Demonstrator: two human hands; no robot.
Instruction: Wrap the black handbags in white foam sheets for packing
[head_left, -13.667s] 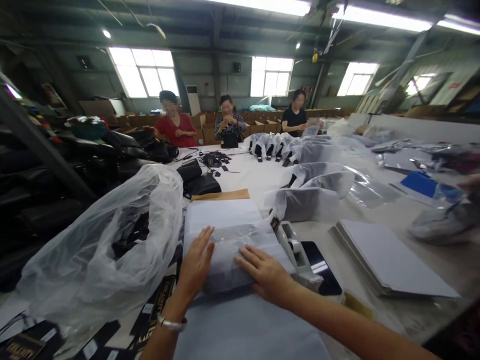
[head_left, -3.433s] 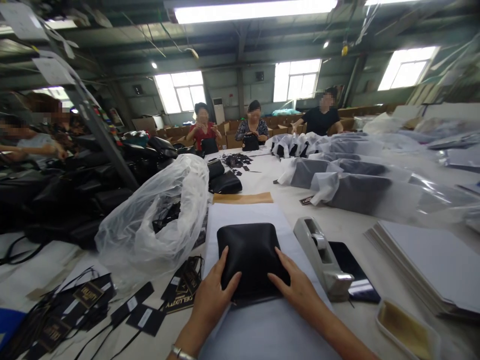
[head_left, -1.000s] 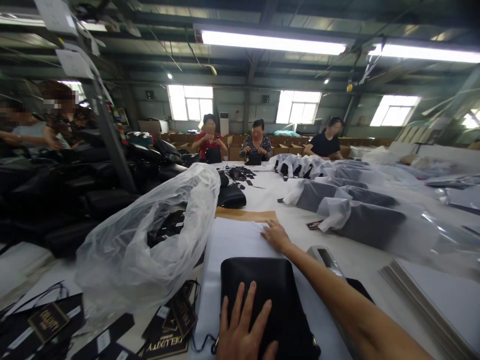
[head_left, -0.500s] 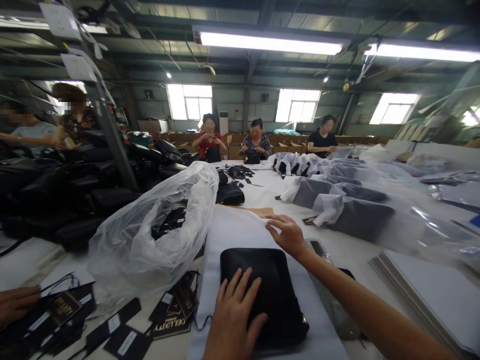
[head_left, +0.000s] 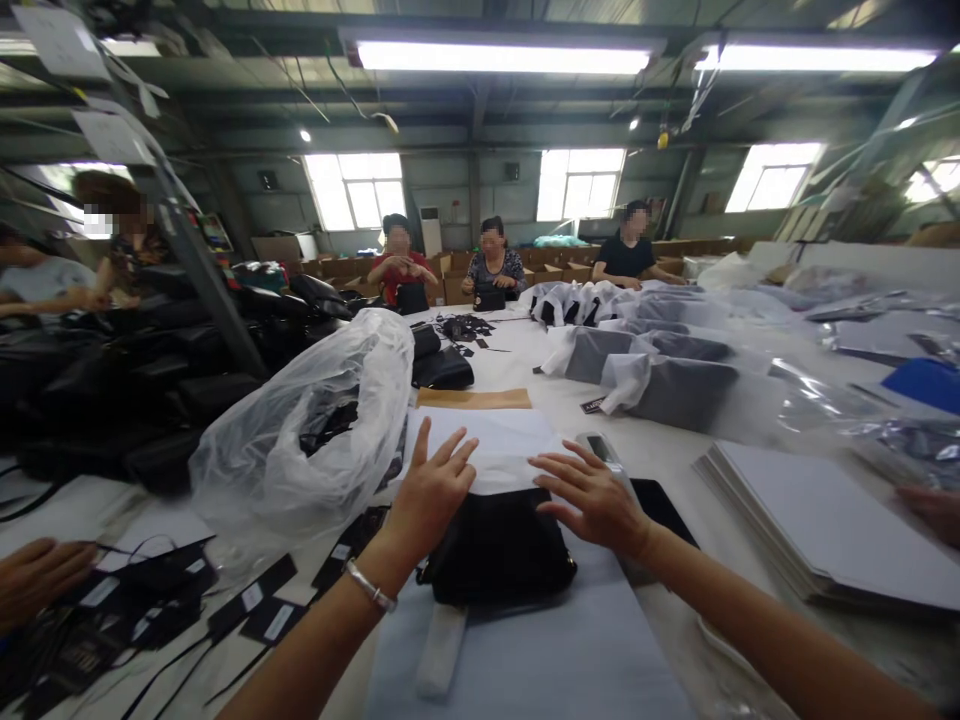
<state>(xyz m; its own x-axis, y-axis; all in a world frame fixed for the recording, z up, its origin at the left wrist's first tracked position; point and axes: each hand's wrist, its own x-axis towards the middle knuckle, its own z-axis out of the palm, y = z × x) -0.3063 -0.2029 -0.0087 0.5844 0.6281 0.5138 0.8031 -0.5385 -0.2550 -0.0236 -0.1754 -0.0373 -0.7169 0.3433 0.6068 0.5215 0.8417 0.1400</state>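
Note:
A black bag lies in front of me on a stack of white paper sheets. A white sheet edge rests against the bag's far side. My left hand, with a silver bracelet on the wrist, is at the bag's far left corner, its fingers spread. At the far right corner is my right hand, fingers stretched out over the sheet and the bag's edge. Neither hand grips anything that I can see. A narrow white wrapped strip pokes out from under the bag's near side.
Left of the bag stands a clear plastic sack, with black hang tags near it. Another person's hand touches tags at far left. White boards are stacked right, behind them wrapped bags. Co-workers sit across the table.
My left hand has moved off the bag's top to its far left corner. My right hand has come down to the far right corner. The bag has shifted and shows a different side.

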